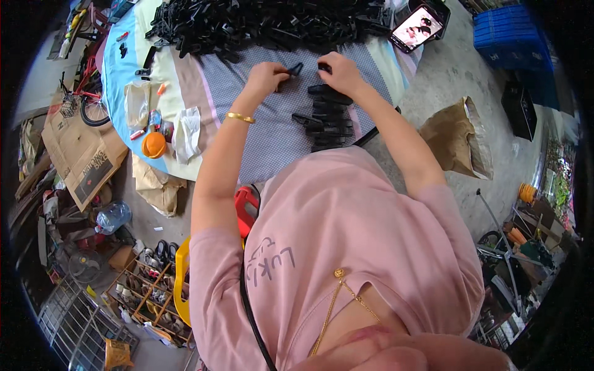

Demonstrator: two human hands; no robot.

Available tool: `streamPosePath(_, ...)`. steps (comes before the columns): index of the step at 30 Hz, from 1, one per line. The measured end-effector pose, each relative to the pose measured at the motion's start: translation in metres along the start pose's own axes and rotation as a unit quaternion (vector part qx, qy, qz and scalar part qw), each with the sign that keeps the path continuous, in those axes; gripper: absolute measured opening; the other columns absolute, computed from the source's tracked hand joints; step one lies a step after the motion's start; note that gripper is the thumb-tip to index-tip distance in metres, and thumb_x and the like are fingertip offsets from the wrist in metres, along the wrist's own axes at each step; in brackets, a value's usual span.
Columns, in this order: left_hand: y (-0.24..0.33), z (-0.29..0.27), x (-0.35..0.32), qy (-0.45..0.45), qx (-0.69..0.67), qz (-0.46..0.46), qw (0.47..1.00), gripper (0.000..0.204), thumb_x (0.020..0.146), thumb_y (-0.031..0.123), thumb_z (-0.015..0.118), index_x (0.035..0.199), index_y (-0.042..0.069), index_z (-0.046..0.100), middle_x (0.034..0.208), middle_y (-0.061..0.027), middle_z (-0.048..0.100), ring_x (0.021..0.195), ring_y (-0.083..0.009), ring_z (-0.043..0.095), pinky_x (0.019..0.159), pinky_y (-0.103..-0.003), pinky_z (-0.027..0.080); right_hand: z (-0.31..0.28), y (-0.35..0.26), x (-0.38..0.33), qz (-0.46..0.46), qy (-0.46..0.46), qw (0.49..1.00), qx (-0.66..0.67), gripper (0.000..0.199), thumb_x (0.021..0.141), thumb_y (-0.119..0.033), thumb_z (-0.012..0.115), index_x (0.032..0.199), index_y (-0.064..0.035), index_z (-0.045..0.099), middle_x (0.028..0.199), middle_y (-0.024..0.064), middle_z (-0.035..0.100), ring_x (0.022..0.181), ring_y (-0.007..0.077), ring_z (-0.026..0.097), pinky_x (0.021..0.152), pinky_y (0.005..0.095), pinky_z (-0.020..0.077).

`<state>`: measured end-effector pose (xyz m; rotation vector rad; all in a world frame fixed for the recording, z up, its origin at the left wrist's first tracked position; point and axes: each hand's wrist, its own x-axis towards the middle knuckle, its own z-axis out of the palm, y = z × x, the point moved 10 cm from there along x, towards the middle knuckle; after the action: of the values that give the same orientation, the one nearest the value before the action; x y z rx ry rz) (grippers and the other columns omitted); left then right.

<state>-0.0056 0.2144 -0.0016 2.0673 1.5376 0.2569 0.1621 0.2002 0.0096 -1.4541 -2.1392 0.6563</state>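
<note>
Head view: left hand [265, 75] pinches a small black clip [296, 68], fingers clamped on it, above the checked cloth [272, 133]. Right hand [339, 71] grips another black piece [324, 67]. Just below lies a stack [327, 117] of clips; a big pile [272, 25] lies beyond.

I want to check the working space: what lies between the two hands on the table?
In the head view, only bare dotted grey cloth lies between the left hand and right hand; each holds a small black plastic piece.
</note>
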Motion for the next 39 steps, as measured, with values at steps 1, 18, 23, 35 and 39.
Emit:
streamPosePath(1, 0.003, 0.014, 0.004, -0.048, -0.068, -0.001, 0.997, 0.021, 0.078, 0.019, 0.066, 0.094, 0.007, 0.070, 0.087, -0.0115, 0.066, 0.080, -0.0321, 0.061, 0.074, -0.040, 0.048, -0.002, -0.002, -0.002, -0.002, -0.003, 1.000, -0.001, 0.029, 0.076, -0.019, 0.068, 0.101, -0.0059, 0.064, 0.096, 0.0087, 0.061, 0.087, 0.0253, 0.058, 0.084, 0.0355, 0.0468)
streamPosePath(18, 0.040, 0.052, 0.020, 0.018, -0.177, -0.019, 0.984, 0.030, 0.072, 0.019, 0.070, 0.098, 0.004, 0.064, 0.087, -0.0131, 0.068, 0.084, -0.0312, 0.064, 0.078, -0.040, 0.049, -0.031, 0.020, -0.034, 0.090, 0.069, 0.986, 0.118, 0.024, 0.074, -0.023, 0.068, 0.091, -0.0055, 0.068, 0.088, 0.0099, 0.065, 0.088, 0.0303, 0.058, 0.075, 0.0389, 0.0461)
streamPosePath(23, 0.059, 0.030, 0.010, 0.107, -0.063, -0.013, 0.992, 0.039, 0.070, 0.009, 0.072, 0.106, 0.005, 0.059, 0.094, -0.0137, 0.064, 0.087, -0.0330, 0.061, 0.077, -0.041, 0.049, -0.017, 0.003, -0.016, 0.024, 0.039, 0.998, 0.050, 0.025, 0.075, -0.022, 0.067, 0.094, -0.0057, 0.068, 0.092, 0.0105, 0.065, 0.090, 0.0301, 0.058, 0.077, 0.0401, 0.0470)
streamPosePath(35, 0.096, 0.019, 0.000, 0.168, 0.050, 0.277, 0.945, 0.037, 0.063, 0.007, 0.071, 0.099, 0.010, 0.063, 0.108, -0.0075, 0.058, 0.101, -0.0286, 0.053, 0.082, -0.037, 0.047, -0.028, 0.011, -0.029, -0.011, 0.037, 0.997, -0.061, 0.023, 0.074, -0.021, 0.067, 0.094, -0.0092, 0.068, 0.088, 0.0097, 0.063, 0.086, 0.0308, 0.057, 0.077, 0.0395, 0.0481)
streamPosePath(39, 0.094, 0.028, 0.013, 0.089, 0.052, 0.218, 0.971, 0.026, 0.069, 0.007, 0.069, 0.095, 0.008, 0.065, 0.096, -0.0079, 0.059, 0.092, -0.0298, 0.053, 0.084, -0.037, 0.046, -0.032, 0.009, -0.029, 0.002, 0.039, 0.998, -0.059, 0.022, 0.074, -0.020, 0.066, 0.093, -0.0103, 0.069, 0.087, 0.0082, 0.063, 0.087, 0.0299, 0.057, 0.076, 0.0387, 0.0478)
